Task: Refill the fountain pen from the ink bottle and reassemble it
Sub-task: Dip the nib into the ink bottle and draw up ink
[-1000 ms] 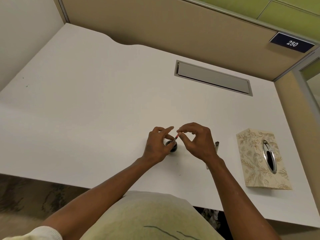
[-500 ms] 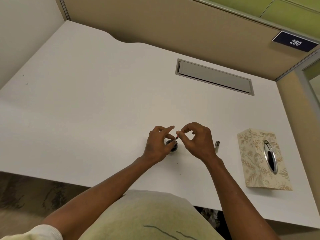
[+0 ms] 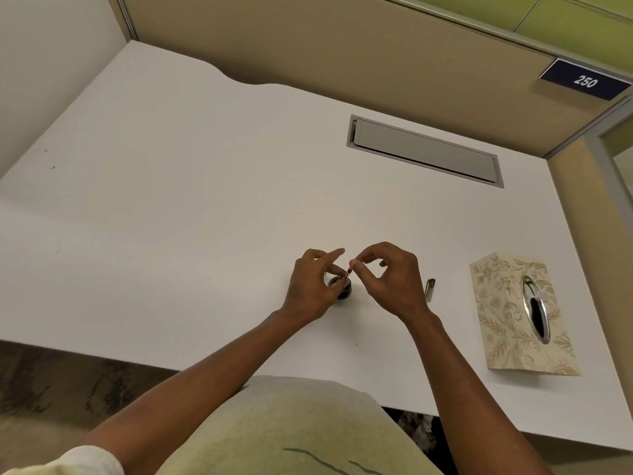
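The ink bottle (image 3: 342, 290) stands on the tabletop (image 3: 205, 207), steadied by the left hand (image 3: 313, 286); the right hand (image 3: 390, 279) pinches the pen's converter (image 3: 348, 271) over its mouth; thin, light, probably slippery; best held near its top end.

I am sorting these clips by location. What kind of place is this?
Probably an office cubicle: a white desk with a cable hatch, partition walls around it, and a number plate reading 250.
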`<state>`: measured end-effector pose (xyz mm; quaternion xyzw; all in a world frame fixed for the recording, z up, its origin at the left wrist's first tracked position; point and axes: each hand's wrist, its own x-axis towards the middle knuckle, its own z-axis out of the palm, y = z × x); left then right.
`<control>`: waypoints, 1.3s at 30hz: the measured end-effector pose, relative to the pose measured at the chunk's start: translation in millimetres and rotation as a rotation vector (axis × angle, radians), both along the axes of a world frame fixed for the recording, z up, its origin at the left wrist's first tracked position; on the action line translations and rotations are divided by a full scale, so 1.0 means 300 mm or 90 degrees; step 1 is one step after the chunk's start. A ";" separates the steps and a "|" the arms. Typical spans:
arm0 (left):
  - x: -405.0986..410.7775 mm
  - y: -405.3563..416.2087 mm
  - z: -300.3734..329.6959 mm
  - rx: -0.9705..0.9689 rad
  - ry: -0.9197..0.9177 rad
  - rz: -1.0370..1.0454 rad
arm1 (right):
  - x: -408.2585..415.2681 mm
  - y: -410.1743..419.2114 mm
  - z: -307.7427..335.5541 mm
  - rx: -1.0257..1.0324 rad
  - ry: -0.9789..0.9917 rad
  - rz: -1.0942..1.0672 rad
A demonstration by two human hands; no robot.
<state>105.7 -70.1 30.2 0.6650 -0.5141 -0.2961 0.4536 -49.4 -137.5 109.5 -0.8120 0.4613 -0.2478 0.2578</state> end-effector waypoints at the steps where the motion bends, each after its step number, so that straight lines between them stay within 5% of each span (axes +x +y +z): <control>1: 0.000 -0.001 0.000 0.001 0.000 0.000 | 0.001 0.002 0.000 0.003 0.000 -0.002; 39: 0.001 -0.004 -0.013 0.002 -0.008 -0.005 | 0.003 -0.007 0.009 -0.024 -0.006 0.020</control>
